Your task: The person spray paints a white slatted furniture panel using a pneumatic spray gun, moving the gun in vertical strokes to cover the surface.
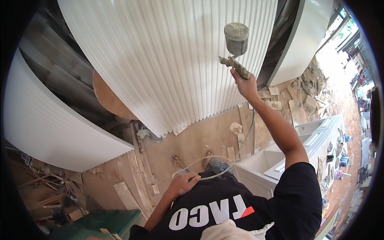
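My right hand (246, 86) is stretched forward, closed around the handle of a paint-spattered spray gun (236, 66). A round, crusted paint cup (237, 39) sits on the gun. Behind it stands a large white panel (172, 60) with a ribbed face. My left hand (184, 183) is near my waist, its fingers closed on a thin, pale green air hose (216, 175). The hose loops in front of my legs and runs up towards the right forearm. The grip inside the left palm is hidden.
Another ribbed white panel (68, 124) leans at the left, and a smooth white board (304, 40) stands at the right. A white cabinet frame (256, 166) is close by my right side. Wood scraps (276, 105) litter the floor. A green box (108, 222) lies at lower left.
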The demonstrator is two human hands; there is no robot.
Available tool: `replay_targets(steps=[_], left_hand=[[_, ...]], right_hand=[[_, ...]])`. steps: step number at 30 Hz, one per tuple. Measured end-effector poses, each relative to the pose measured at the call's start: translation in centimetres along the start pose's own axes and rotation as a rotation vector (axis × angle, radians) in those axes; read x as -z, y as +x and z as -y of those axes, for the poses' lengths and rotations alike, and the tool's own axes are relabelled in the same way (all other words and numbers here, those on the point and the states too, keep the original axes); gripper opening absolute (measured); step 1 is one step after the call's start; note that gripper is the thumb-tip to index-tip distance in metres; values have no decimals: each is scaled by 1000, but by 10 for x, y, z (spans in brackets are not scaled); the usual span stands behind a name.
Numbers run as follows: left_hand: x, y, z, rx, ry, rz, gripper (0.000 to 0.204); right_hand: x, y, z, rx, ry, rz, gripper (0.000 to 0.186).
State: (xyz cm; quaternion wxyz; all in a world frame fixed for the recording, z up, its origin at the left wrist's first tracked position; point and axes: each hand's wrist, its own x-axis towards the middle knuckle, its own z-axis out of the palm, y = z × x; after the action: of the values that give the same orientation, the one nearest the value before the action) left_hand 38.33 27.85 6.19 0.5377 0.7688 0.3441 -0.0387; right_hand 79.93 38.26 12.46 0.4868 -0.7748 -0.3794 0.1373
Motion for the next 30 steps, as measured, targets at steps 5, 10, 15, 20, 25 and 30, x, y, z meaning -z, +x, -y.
replay_targets(steps=[5,10,15,20,25,30], left_hand=[[12,-1,-13,-69,-42,-50,39],[24,-1,-28,-107,-16,-92,38],[29,-1,-38,-114,-47,-120,36],[34,1,-60,-91,-95,-73,37],[31,3,-56,-124,-175,-84,36],[25,11,-52,-138,-209,-108,36]], right_hand=[[38,24,73,162,27,-89,36],[64,46,143,249,74,-153,42],[94,70,206,322,73,-220,46],[127,102,247,444,68,-336,57],[144,122,298,510,124,-395,56],[159,115,332,532,175,-452,57]])
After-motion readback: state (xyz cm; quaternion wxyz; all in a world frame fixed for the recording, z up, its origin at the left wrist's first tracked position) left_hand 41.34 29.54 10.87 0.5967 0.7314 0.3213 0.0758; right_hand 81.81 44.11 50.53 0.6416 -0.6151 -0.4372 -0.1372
